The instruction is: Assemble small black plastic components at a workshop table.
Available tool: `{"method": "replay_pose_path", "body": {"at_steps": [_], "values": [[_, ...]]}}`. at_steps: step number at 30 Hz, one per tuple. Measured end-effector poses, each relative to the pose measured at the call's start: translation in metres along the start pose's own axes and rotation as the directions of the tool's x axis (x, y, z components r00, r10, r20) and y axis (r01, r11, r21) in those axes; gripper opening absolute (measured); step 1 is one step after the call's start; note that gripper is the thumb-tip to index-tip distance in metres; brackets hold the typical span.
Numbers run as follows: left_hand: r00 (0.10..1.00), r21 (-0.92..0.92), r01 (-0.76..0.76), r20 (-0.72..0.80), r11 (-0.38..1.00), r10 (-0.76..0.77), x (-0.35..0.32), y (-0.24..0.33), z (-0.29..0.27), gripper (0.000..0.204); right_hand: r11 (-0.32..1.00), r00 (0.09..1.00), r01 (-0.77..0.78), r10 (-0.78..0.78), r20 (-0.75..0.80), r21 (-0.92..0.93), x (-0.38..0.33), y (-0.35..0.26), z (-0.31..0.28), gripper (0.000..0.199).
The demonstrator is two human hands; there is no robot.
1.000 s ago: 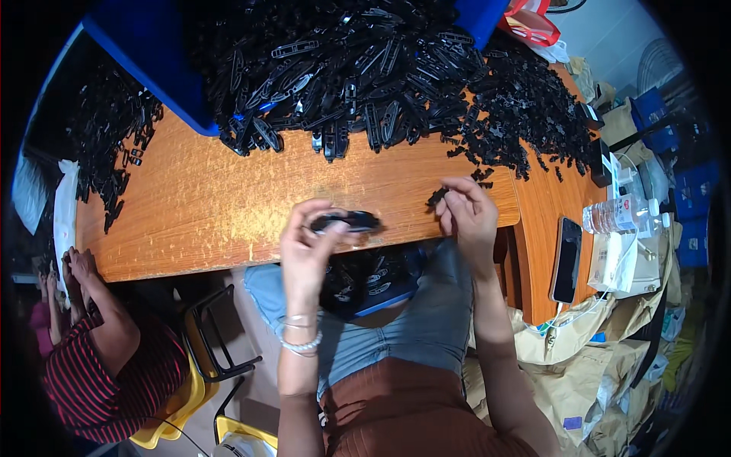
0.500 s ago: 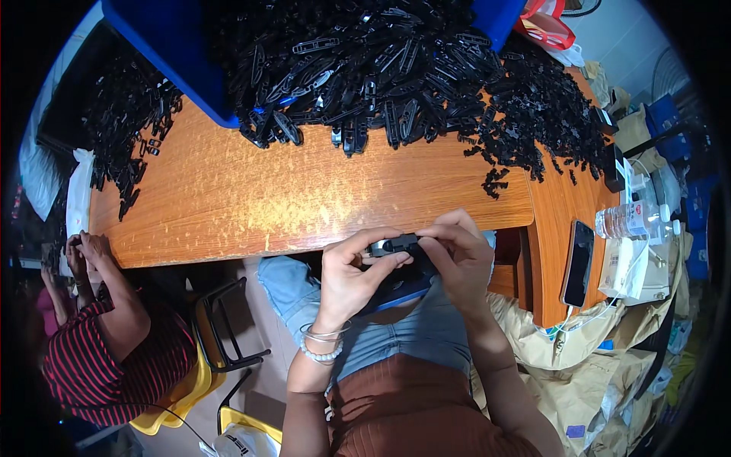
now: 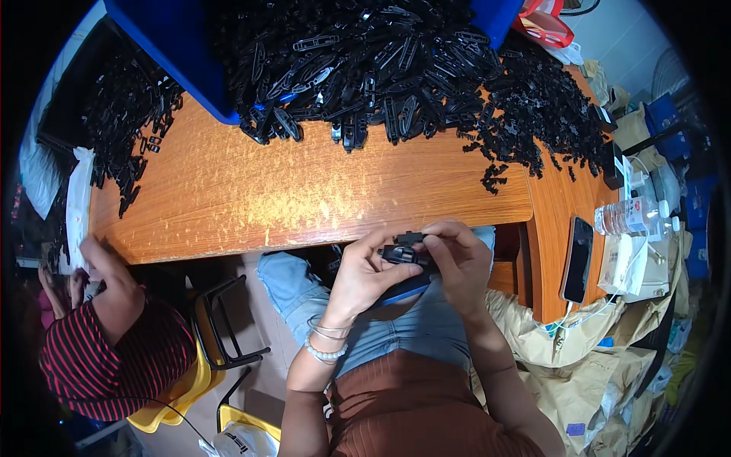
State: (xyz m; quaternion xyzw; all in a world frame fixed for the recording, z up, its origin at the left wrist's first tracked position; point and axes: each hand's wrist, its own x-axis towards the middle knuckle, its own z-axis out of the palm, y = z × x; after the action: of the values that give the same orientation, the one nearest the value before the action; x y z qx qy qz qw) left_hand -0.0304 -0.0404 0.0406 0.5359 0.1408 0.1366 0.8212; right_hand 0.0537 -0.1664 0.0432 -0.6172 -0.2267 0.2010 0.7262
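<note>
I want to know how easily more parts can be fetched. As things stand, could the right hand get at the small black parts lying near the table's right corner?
Probably yes. The right hand is at the table edge, and bare wood lies between it and the small black parts. But both it and the left hand hold a black part.

One wooden table carries one uncounted heap of black plastic clips, too many to tell. On the table's right end lie one phone and one water bottle; one blue bin sits at its far edge.
</note>
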Motion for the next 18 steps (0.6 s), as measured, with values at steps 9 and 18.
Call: {"method": "replay_pose_path", "body": {"at_steps": [9,18], "values": [[0.997,0.106,0.020,-0.081,0.994,-0.011,-0.001,0.003,0.005,0.024,0.875,0.960,0.277,-0.266,0.084,-0.398,0.001,0.000,-0.009,0.007],[0.998,0.160,-0.024,-0.049,0.987,0.032,0.003,-0.001,0.001,0.017,0.986,0.992,-0.071,0.085,0.090,-0.149,-0.002,0.011,-0.015,0.023]]}}
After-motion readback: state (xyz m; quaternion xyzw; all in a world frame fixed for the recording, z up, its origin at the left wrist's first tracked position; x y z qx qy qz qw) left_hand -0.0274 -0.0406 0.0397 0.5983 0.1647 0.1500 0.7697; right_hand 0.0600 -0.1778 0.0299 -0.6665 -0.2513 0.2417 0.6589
